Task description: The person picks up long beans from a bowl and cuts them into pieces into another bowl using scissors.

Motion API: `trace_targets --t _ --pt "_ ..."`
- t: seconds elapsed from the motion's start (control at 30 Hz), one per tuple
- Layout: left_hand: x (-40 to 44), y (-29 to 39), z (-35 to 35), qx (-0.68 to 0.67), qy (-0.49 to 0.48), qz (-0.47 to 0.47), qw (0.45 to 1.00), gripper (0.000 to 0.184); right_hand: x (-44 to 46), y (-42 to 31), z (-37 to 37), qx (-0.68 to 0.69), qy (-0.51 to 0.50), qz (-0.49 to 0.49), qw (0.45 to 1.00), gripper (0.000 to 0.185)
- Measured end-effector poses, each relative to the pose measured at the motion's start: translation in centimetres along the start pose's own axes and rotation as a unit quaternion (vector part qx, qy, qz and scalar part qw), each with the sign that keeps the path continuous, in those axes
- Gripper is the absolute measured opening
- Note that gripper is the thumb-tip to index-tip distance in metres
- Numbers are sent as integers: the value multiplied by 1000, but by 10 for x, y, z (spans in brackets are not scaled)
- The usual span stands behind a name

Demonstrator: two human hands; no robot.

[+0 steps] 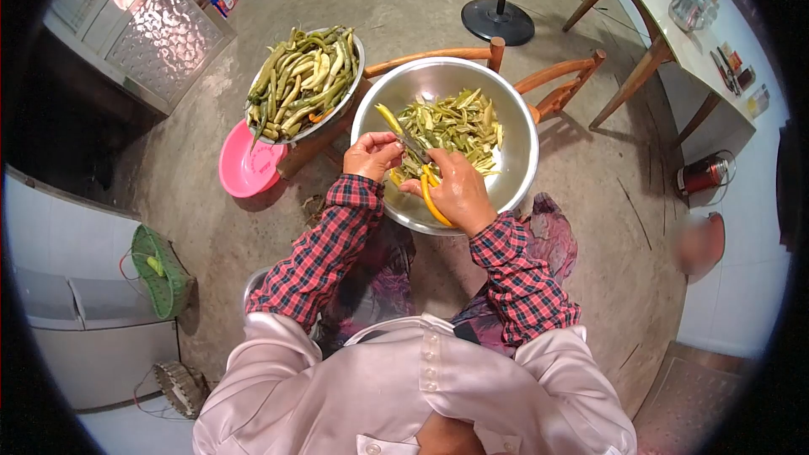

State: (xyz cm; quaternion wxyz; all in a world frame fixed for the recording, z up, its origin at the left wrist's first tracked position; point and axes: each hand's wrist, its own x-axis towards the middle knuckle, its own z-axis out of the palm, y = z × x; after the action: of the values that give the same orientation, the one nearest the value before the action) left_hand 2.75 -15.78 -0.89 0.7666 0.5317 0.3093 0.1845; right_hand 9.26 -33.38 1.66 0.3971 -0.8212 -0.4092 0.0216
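Note:
My left hand (pixel 371 157) is closed on a long yellow-green pepper (pixel 388 117), pinched near its lower part so that one end sticks up to the left. Wrapped in my right hand (pixel 463 192) is a pair of scissors (pixel 435 206) with yellow handles. The dark blades reach up-left beside the pepper; whether they touch it I cannot tell. Both hands are above the near left part of a large steel basin (pixel 524 170). Inside the basin lies a heap of cut pepper pieces (pixel 462 122), green and yellowish.
A bowl heaped with whole peppers (pixel 305 84) stands left of the basin, above a pink plastic basin (pixel 244 164). Wooden chair parts (pixel 560 88) show behind the steel basin. A stand base (pixel 497 21), a table (pixel 683 42) and a green basket (pixel 164 274) surround the work spot.

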Motion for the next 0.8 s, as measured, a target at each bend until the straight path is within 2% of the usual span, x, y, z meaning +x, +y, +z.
trace_targets --t 0.07,0.17,0.27,0.8 --pt "-1 -2 3 -7 10 25 1000 20 -1 0 0 -2 -1 1 1000 65" --pt "-7 2 9 51 29 67 996 17 -1 -5 -3 -7 -9 18 1000 66" --pt "-9 0 11 50 26 87 995 16 -2 1 5 -6 47 -26 999 67" --pt "-17 8 12 79 18 116 990 14 -1 -4 5 10 23 -24 999 60"
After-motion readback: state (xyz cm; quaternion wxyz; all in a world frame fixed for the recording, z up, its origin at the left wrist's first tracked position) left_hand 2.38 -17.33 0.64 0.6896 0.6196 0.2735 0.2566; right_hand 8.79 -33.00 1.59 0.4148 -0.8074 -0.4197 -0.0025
